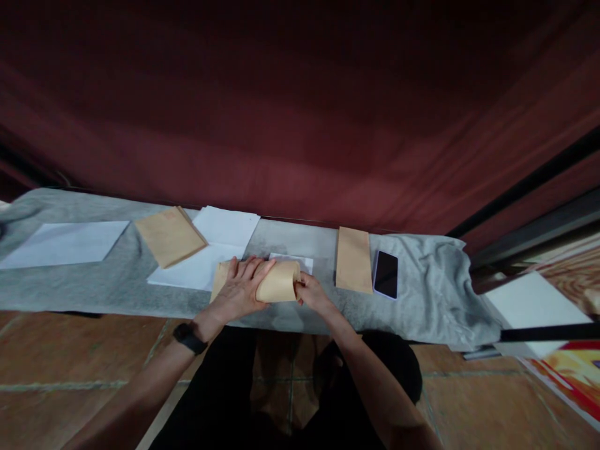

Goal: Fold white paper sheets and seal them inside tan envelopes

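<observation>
A brown paper envelope [278,282] lies crosswise in front of me, its right end bulging open. My left hand [241,289], with a dark watch on the wrist, spans the envelope's left half and holds it from above. At the mouth, my right hand [309,292] has its fingers closed on the envelope's edge, the fingertips partly hidden inside. A white paper [305,264] shows just behind the envelope. Left of my hands, folded white sheets [229,226] lie partly under a stack of brown envelopes [169,236].
Grey cloth [300,320] covers the narrow bench. Another brown envelope [354,261] and a phone [386,275] lie to the right; a white sheet [70,242] lies far left. A dark red curtain [300,137] hangs behind. A black bar [546,332] juts out at right.
</observation>
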{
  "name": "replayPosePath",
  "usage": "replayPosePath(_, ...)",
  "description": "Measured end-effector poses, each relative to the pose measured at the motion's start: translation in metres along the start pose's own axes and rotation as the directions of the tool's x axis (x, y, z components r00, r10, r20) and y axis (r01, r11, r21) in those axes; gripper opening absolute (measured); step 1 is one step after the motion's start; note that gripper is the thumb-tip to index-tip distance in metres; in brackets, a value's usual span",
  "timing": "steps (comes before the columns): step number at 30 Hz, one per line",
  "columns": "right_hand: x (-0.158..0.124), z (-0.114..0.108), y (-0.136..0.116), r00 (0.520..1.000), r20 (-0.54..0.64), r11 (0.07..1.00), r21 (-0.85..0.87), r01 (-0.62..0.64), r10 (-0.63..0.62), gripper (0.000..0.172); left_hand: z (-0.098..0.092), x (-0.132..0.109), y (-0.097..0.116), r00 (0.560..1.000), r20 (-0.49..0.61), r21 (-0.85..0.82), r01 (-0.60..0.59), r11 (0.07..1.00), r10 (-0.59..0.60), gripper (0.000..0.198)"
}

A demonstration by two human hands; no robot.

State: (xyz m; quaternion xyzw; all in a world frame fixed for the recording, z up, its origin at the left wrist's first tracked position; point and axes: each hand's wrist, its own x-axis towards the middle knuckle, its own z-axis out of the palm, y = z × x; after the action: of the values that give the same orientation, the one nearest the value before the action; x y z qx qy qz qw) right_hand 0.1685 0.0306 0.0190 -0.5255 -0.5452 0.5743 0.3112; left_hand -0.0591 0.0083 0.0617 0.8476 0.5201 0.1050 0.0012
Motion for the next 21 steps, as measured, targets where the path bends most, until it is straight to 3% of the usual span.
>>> replayPosePath(3,0.002,-0.003,0.0,0.997,-0.081,0.987,-0.158,-0.018,0.005,0.014,-0.003,-0.001,0.001,0.999,-0.048,0.037,-0.005,0.999,0.007,0.104)
replayPosePath(7,0.002,-0.026,-0.009,0.963,-0.224,0.931,-0.361,0.059,-0.148,0.023,-0.013,-0.004,-0.011,0.995,-0.095,0.084,0.046,0.995,-0.038,0.102)
replayPosePath(9,0.001,-0.037,-0.013,0.931,-0.319,0.873,-0.489,-0.002,-0.177,0.027,-0.019,-0.007,-0.023,0.991,-0.12,0.111,0.076,0.991,-0.063,0.101)
replayPosePath(11,0.0,-0.04,-0.013,0.905,-0.381,0.754,-0.647,-0.116,-0.188,0.034,-0.023,-0.011,-0.037,0.99,-0.11,0.131,0.101,0.986,-0.087,0.101)
replayPosePath(13,0.0,-0.035,-0.01,0.895,-0.399,0.634,-0.749,-0.194,-0.197,0.049,-0.024,-0.016,-0.05,0.99,-0.072,0.144,0.13,0.981,-0.12,0.104)
replayPosePath(16,0.002,-0.021,-0.003,0.896,-0.382,0.545,-0.812,-0.21,-0.224,0.067,-0.021,-0.026,-0.062,0.982,-0.022,0.166,0.186,0.968,-0.185,0.104)
replayPosePath(21,0.007,-0.011,-0.001,0.907,-0.376,0.505,-0.83,-0.237,-0.193,0.061,-0.014,-0.041,-0.071,0.965,0.021,0.158,0.255,0.954,-0.262,0.104)
